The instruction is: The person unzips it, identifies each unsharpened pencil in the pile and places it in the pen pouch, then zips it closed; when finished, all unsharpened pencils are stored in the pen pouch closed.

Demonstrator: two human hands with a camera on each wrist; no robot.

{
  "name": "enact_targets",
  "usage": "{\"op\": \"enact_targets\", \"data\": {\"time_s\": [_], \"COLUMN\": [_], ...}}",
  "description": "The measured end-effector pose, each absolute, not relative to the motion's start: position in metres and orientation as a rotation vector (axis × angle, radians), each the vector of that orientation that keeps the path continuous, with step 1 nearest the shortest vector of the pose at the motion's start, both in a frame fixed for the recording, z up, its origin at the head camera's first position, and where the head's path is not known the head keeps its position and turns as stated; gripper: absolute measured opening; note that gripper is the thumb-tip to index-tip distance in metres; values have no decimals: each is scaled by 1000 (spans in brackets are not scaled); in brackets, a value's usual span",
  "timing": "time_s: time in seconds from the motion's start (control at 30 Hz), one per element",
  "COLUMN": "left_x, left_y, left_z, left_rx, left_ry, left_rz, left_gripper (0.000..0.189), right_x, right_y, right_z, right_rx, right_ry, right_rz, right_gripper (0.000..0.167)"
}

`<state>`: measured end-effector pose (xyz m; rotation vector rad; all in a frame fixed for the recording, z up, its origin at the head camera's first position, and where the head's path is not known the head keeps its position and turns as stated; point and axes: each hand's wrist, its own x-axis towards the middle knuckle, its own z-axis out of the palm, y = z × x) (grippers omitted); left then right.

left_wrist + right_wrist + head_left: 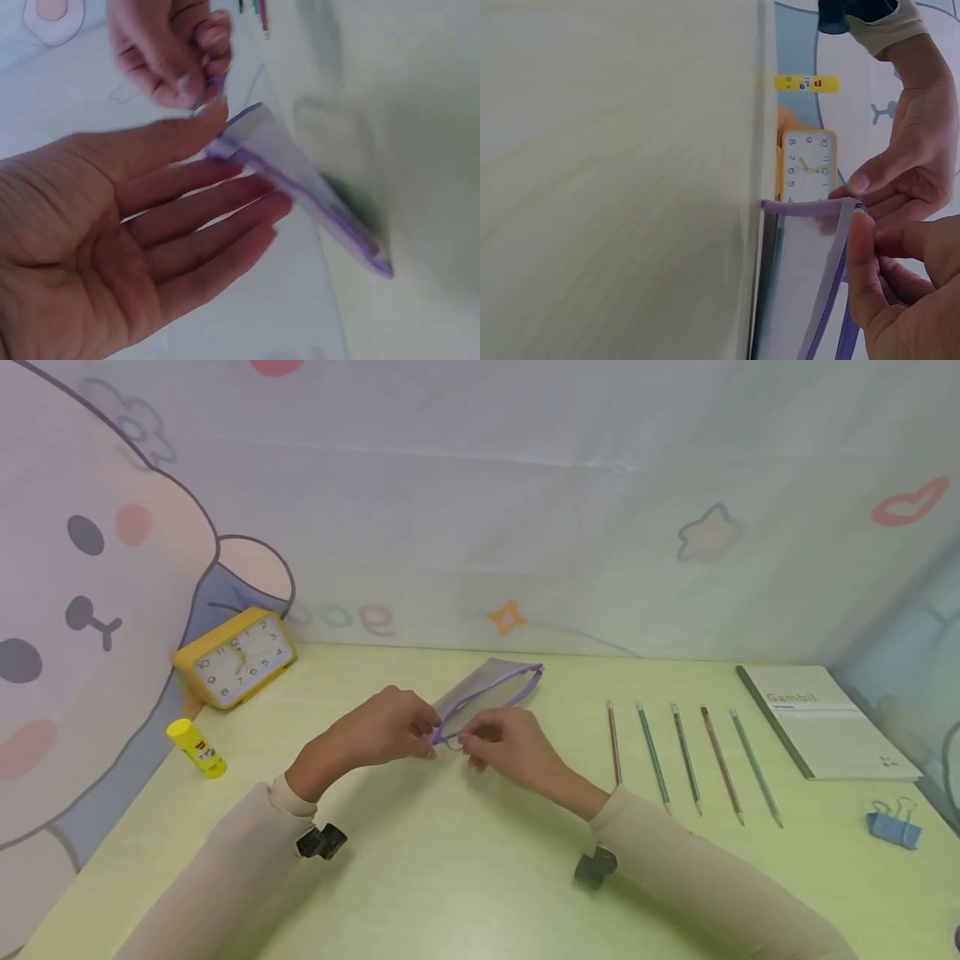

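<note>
A translucent zipper pouch (486, 680) with purple edging is held just above the table, its purple-trimmed mouth parted. At its near left corner my left hand (390, 727) pinches the edge between thumb and forefinger; its other fingers extend loosely behind the pouch (281, 150) in the left wrist view. My right hand (513, 747) is at that same corner, thumb and fingertip pinching a small purple loop (453, 743). In the right wrist view the right hand (907, 292) covers part of the loop, and the pouch (806, 259) hangs beside it.
A yellow alarm clock (242, 660) and a yellow glue stick (198, 749) stand at left. To the right lie several pencils (686, 760) in a row, a notebook (836, 722) and a blue binder clip (894, 830). A printed cloth (465, 527) hangs behind the table.
</note>
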<state>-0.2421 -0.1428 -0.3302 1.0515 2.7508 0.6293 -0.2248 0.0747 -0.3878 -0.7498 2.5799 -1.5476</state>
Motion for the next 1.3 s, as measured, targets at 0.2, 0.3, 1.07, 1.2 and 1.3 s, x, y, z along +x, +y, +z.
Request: {"op": "enact_targets", "data": {"time_s": [0.2,0.3,1.07,1.2,1.3], "left_x": [-238,-241,-266,-269,-271], "left_y": [-131,-128,-146,-142,-137], "left_z": [-343,-349,-363,-369,-376], "left_rx": [1105,1130,1195,1184,1206], "left_ry": [2980,3044,2962,2940,2917], "left_rz": [573,551,526,428,347], "left_gripper": [8,11,14,13,12], "right_x": [-231,-240,-230,-223,-222], "right_y": [77,83,224,212,203], "right_z": [-386,-386,-373,-378,-386], "right_rx": [-747,-767,-268,-217,-225], "right_ry": [2597,2647,2926,2849,2798], "right_rz": [-1569,-1487,-976,-950,-965], "right_gripper": [15,14,22,23,26]}}
